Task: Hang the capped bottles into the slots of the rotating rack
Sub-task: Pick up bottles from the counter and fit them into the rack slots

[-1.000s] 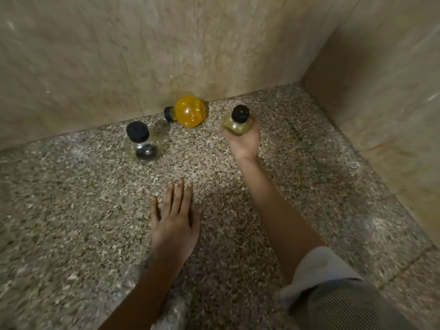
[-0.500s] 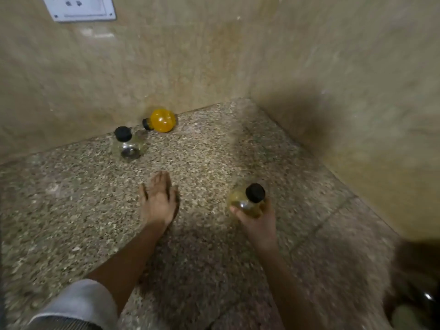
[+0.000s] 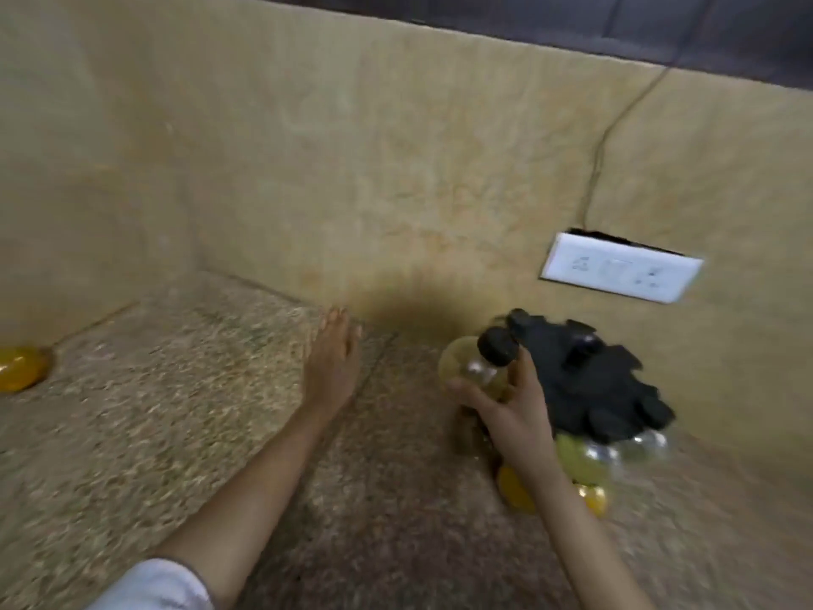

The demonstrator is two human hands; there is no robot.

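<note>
My right hand (image 3: 514, 407) grips a clear round bottle (image 3: 466, 367) with a black cap, holding it just left of the black rotating rack (image 3: 589, 380). Several capped bottles (image 3: 585, 460), clear, yellowish and orange, hang under the rack's near edge. My left hand (image 3: 330, 363) lies flat and open on the speckled stone counter (image 3: 176, 411), holding nothing. An orange bottle (image 3: 20, 367) lies at the far left by the wall corner. The frame is blurred.
Beige stone walls close the counter at the back and left. A white switch plate (image 3: 620, 272) is on the wall above the rack, with a thin cable (image 3: 616, 125) running up from it.
The view has swung right, bringing the rack in. My right hand has carried the bottle over to the rack's left side. My left hand stays flat on the counter.
</note>
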